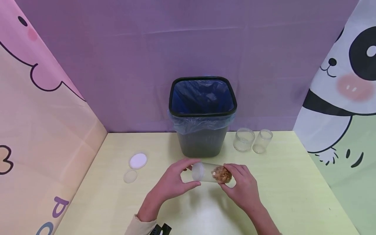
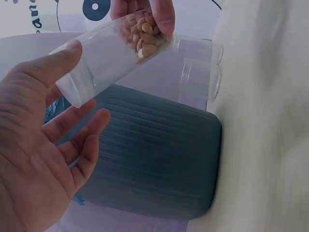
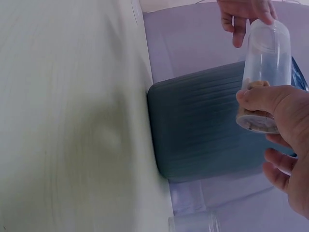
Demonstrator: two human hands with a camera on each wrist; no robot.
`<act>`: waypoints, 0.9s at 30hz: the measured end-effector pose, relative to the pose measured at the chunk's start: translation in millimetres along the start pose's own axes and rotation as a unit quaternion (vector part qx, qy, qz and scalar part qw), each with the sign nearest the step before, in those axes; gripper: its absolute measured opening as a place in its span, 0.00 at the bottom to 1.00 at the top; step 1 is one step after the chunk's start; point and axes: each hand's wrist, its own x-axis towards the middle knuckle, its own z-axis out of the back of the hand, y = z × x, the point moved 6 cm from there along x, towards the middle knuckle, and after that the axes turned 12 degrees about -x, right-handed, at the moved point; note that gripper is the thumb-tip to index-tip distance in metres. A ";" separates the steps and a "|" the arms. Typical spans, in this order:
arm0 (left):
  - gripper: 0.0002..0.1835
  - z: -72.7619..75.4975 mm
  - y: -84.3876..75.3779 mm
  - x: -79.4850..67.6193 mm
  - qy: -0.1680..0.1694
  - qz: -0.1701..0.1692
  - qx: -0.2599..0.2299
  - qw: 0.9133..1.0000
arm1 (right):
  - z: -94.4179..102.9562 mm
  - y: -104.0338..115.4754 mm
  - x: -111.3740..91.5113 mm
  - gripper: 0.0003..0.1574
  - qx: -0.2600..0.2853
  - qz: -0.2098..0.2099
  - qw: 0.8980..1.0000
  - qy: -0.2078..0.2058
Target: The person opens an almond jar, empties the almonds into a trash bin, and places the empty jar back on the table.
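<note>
A clear cylindrical jar point(image 1: 209, 172) lies nearly sideways in the air above the table, in front of the bin. Its whitish translucent lid point(image 2: 77, 89) points left, and brown nuts that look like almonds point(image 1: 222, 174) are gathered at its right end. My right hand point(image 1: 242, 187) grips that bottom end between thumb and fingers. Around the lid end curves my left hand point(image 1: 173, 179), its thumb and forefinger on opposite sides; the forefinger is partly hidden behind the lid in the left wrist view. Its other fingers point(image 2: 79, 137) are loosely bent below.
A dark bin point(image 1: 202, 140) lined with a blue bag stands at the table's back. Right of it are two clear containers, a wide jar point(image 1: 243, 140) and a narrower jar point(image 1: 262, 141). A white disc point(image 1: 138, 161) and a clear disc point(image 1: 130, 176) lie on the left.
</note>
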 end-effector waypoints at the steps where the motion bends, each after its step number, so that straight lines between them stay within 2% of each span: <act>1: 0.32 0.2 -0.7 -0.4 0.002 -0.001 0.003 1.000 | -0.3 0.5 0.2 0.36 0.002 0.000 1.000 0.004; 9: 0.31 0.7 -3.2 -4.1 0.014 -0.002 0.018 1.000 | -3.7 1.9 0.9 0.40 0.028 0.008 0.998 0.049; 18: 0.30 0.4 -5.7 -4.9 0.015 -0.017 -0.001 1.000 | -3.8 2.0 -1.9 0.41 0.050 0.026 0.992 0.112; 27: 0.29 -3.4 -4.7 -9.8 0.019 -0.021 0.006 1.000 | -0.6 1.0 -6.4 0.39 0.054 0.033 0.993 0.102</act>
